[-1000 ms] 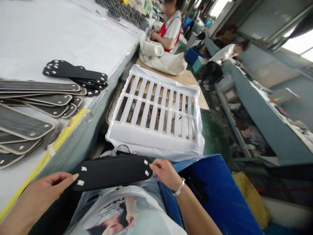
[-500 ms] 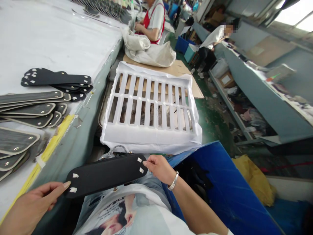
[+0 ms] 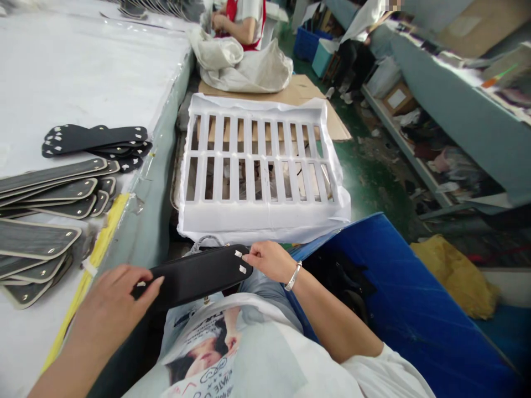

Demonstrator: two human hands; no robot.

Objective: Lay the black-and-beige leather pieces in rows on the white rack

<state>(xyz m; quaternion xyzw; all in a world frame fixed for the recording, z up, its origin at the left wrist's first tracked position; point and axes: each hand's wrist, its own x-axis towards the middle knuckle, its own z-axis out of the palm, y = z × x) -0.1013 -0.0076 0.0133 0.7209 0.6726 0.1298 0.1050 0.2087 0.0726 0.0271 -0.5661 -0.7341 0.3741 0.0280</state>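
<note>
A long black strip with rounded ends [image 3: 194, 279] lies slantwise over my lap, with small white tabs stuck near its ends. My right hand [image 3: 271, 262] pinches the strip's right end beside two white tabs [image 3: 240, 261]. My left hand [image 3: 118, 307] is over the left end, thumb and fingers apart around a white tab [image 3: 141, 283]; it covers most of that end. On the table to the left are black strips with white tabs [image 3: 95, 141] and, nearer, several grey strips with pale edging and metal rivets [image 3: 45, 237].
A white slatted rack [image 3: 265, 218] stands ahead. At right is a blue bin [image 3: 398, 276] with dark items inside. The white table's edge carries yellow tape [image 3: 110, 226]. A pale cloth bundle [image 3: 249, 66] lies on cardboard; a person in a red apron [image 3: 244, 25] sits beyond.
My left hand has moved right and up from the strip's left edge and now covers that end. My right hand keeps its pinch. The view has tilted down a little.
</note>
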